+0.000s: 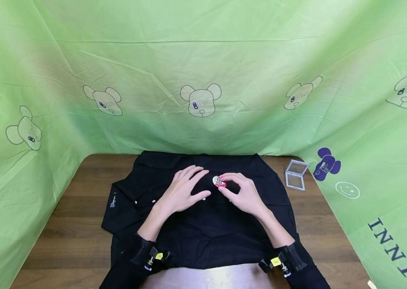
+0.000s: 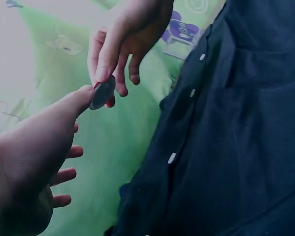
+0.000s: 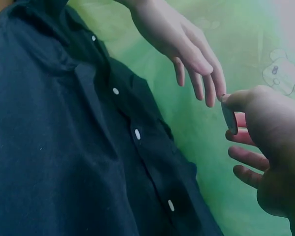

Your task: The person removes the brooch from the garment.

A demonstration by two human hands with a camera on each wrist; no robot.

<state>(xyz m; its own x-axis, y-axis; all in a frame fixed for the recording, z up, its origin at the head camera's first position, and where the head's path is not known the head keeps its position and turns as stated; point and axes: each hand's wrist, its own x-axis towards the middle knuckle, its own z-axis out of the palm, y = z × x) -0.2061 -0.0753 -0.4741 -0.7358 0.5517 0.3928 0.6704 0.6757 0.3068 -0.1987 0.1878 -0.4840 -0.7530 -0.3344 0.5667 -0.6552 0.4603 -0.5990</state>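
A dark button-up shirt (image 1: pixel 203 237) lies spread out, with white buttons (image 2: pixel 171 158) along its front. Over it, my right hand (image 1: pixel 243 194) pinches a round red-and-white badge (image 1: pixel 219 181) between thumb and fingers. The dull back of the badge (image 2: pixel 104 92) faces the left wrist view. My left hand (image 1: pixel 181 190) hovers just left of the badge, fingers extended and thumb spread apart. From above, a small gap shows between the left fingertips and the badge. In the right wrist view the badge (image 3: pixel 229 117) appears nearly edge-on.
A small clear hinged case (image 1: pixel 296 175) stands open at the right of the wooden table (image 1: pixel 69 224). Green cloth (image 1: pixel 203 60) printed with bear heads surrounds the table. The shirt's short sleeve (image 1: pixel 120 204) spreads to the left.
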